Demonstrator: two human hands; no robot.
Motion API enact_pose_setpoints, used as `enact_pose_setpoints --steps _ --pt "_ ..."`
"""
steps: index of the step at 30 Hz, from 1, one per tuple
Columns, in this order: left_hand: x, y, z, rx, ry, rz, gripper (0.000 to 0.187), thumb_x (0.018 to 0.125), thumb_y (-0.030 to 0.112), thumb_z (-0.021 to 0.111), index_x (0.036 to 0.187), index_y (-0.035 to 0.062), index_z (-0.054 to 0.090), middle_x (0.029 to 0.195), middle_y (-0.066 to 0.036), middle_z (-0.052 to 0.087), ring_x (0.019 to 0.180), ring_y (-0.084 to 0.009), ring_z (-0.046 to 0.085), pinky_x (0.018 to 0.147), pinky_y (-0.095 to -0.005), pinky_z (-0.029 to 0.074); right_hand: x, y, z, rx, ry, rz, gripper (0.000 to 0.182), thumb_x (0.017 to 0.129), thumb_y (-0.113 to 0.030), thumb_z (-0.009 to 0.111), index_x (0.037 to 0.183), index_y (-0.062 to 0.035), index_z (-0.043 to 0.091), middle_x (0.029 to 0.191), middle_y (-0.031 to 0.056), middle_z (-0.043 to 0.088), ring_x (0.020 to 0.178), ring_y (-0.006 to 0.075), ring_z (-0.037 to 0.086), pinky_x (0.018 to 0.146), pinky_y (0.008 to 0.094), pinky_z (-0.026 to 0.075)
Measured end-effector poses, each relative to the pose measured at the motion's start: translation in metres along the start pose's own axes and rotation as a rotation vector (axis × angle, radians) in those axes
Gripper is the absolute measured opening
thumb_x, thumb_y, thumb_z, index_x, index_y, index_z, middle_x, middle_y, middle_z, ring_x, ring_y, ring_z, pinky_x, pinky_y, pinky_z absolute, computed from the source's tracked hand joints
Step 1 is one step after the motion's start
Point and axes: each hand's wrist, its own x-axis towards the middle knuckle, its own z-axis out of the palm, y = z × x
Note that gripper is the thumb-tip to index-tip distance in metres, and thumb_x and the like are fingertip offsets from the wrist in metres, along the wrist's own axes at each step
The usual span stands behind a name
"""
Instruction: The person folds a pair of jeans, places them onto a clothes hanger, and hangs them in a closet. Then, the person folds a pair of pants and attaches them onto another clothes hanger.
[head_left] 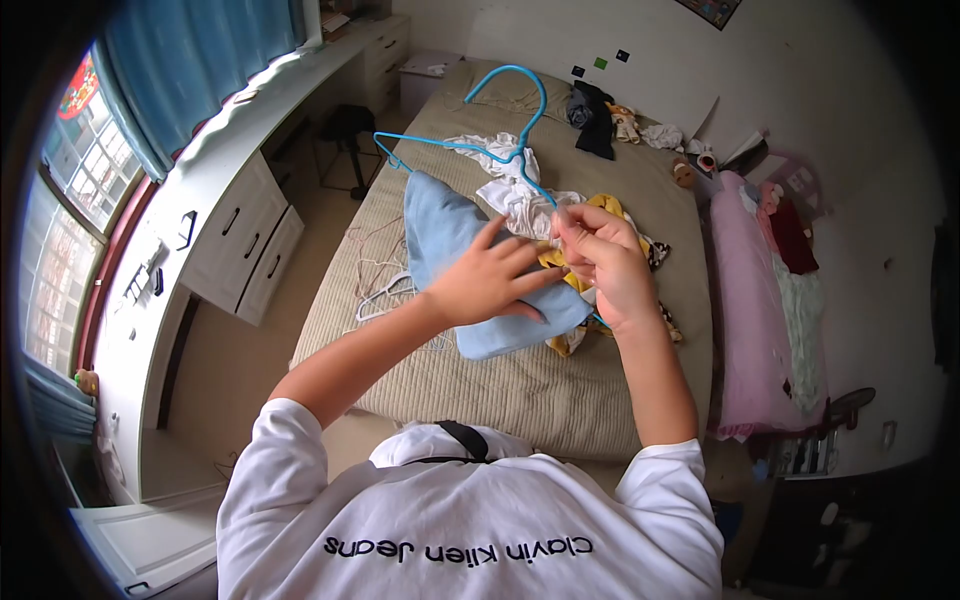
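Observation:
My right hand (pixel 612 262) grips one arm of a blue clothes hanger (pixel 520 140), its hook pointing up and away from me. A light blue garment (pixel 440 225), perhaps denim, hangs from the hanger over the bed. Against the garment's front lies my left hand (pixel 490 278), fingers spread and nothing gripped. Just beyond are crumpled white clothes (pixel 535 205) and a yellow patterned cloth (pixel 608 207), partly hidden by my right hand and the garment.
Below is a bed with a beige ribbed cover (pixel 390 385). White hangers (pixel 385 297) lie on its left side. Dark clothing (pixel 592 118) sits at the far end. A white desk with drawers (pixel 238 225) runs along the left; a pink-covered piece (pixel 745 320) stands right.

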Motion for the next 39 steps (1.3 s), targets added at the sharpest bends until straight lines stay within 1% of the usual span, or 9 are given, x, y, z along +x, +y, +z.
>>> enact_pose_setpoints --steps 2,8,15,21,24,25,30,33,39 --pt "-0.003 -0.003 0.022 0.069 0.064 0.060 0.049 0.071 0.046 0.064 0.111 0.0181 0.054 0.085 -0.002 0.048 0.083 -0.0197 0.050 0.081 -0.0377 0.039 -0.004 -0.004 0.000 -0.016 -0.015 -0.008 0.016 0.091 -0.015 0.053 0.084 -0.0022 0.057 0.056 -0.0071 0.036 0.046 0.0004 0.023 0.042 0.0188 0.016" --pt "-0.015 -0.008 0.046 0.044 -0.033 -0.007 0.045 0.071 0.045 0.065 0.105 0.0153 0.057 0.088 -0.002 0.052 0.081 -0.0203 0.052 0.079 -0.0361 0.040 -0.009 -0.001 0.000 0.032 -0.038 0.020 0.013 0.090 -0.012 0.052 0.085 -0.0011 0.058 0.056 -0.0083 0.037 0.046 -0.0007 0.023 0.042 0.0184 0.015" --pt "-0.049 0.037 0.088 -0.038 0.142 -0.270 0.068 0.079 0.052 0.058 0.136 0.0167 0.041 0.142 -0.010 0.037 0.134 -0.0287 0.029 0.110 -0.0509 0.014 -0.007 -0.006 -0.021 0.116 -0.044 0.012 0.016 0.092 -0.015 0.052 0.083 -0.0030 0.056 0.055 -0.0087 0.034 0.044 -0.0001 0.022 0.040 0.0183 0.015" --pt "-0.133 0.067 0.149 -0.063 -0.527 -0.305 0.067 0.073 0.037 0.069 0.133 0.0204 0.045 0.151 -0.008 0.019 0.132 -0.0262 0.033 0.105 -0.0553 0.023 -0.001 -0.013 -0.037 0.222 -0.042 -0.012 0.015 0.094 -0.014 0.049 0.085 -0.0032 0.054 0.055 -0.0074 0.033 0.043 0.0010 0.022 0.039 0.0181 0.017" --pt "-0.120 0.063 0.146 -0.485 -1.081 -0.864 0.043 0.079 0.041 0.064 0.107 0.0086 0.065 0.115 -0.012 0.061 0.087 -0.0257 0.065 0.078 -0.0408 0.050 0.003 -0.016 -0.039 0.171 0.008 -0.035 0.015 0.094 -0.014 0.048 0.086 -0.0023 0.053 0.056 -0.0070 0.033 0.043 0.0015 0.023 0.039 0.0181 0.018" --pt "-0.110 0.071 0.133 -0.642 -0.868 -0.829 0.040 0.085 0.038 0.059 0.107 0.0045 0.064 0.091 -0.010 0.069 0.081 -0.0234 0.066 0.073 -0.0363 0.051 0.006 -0.016 -0.037 0.213 -0.011 -0.030 0.015 0.094 -0.014 0.048 0.086 -0.0021 0.052 0.056 -0.0069 0.033 0.043 0.0016 0.023 0.039 0.0183 0.018" --pt "-0.038 0.123 0.093 -1.158 -0.083 -0.843 0.036 0.088 0.022 0.060 0.113 0.0031 0.042 0.078 -0.007 0.057 0.064 -0.0186 0.059 0.062 -0.0324 0.048 0.032 -0.015 -0.029 0.279 -0.095 -0.024 0.014 0.095 -0.014 0.045 0.087 -0.0033 0.051 0.058 -0.0064 0.031 0.044 0.0025 0.025 0.039 0.0196 0.020" --pt "-0.039 0.116 0.120 -0.943 0.353 -0.935 0.050 0.083 0.016 0.066 0.119 0.0046 0.033 0.104 -0.014 0.050 0.091 -0.0227 0.056 0.075 -0.0347 0.048 0.043 -0.021 -0.042 0.273 -0.075 -0.033 0.014 0.095 -0.013 0.043 0.087 -0.0029 0.049 0.059 -0.0055 0.031 0.045 0.0036 0.025 0.040 0.0207 0.021" --pt "-0.021 0.127 0.084 -0.332 0.357 -0.713 0.066 0.072 0.009 0.071 0.126 0.0050 0.033 0.134 -0.025 0.029 0.115 -0.0438 0.044 0.095 -0.0435 0.041 0.049 -0.032 -0.058 0.337 -0.037 -0.051 0.010 0.092 -0.008 0.044 0.085 -0.0010 0.047 0.060 -0.0035 0.034 0.046 0.0059 0.027 0.042 0.0224 0.022"
